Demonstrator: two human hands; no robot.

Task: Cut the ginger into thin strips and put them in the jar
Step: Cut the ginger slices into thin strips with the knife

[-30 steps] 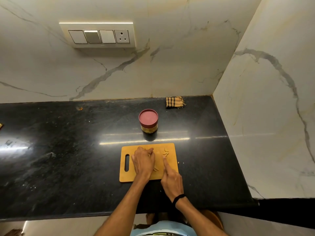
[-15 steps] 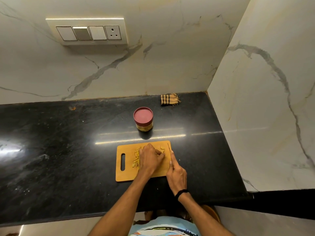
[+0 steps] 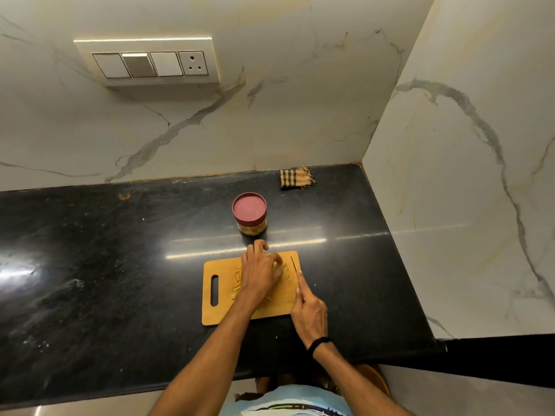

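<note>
left hand point(image 3: 259, 273) curled, pinning pale ginger piece point(image 3: 285, 269) on orange wooden cutting board point(image 3: 222, 310). right hand point(image 3: 309, 313) grips thin knife point(image 3: 293, 263). cut ginger strips point(image 3: 237, 283) just left of left hand. red-lidded glass jar point(image 3: 250, 213) behind board, lid on.

Pale yellow ginger strips point(image 3: 238, 282) lie scattered on the wooden cutting board point(image 3: 216, 313), near its handle slot. The small jar point(image 3: 251, 228) stands upright just behind the board, maroon lid point(image 3: 249, 208) on
</note>
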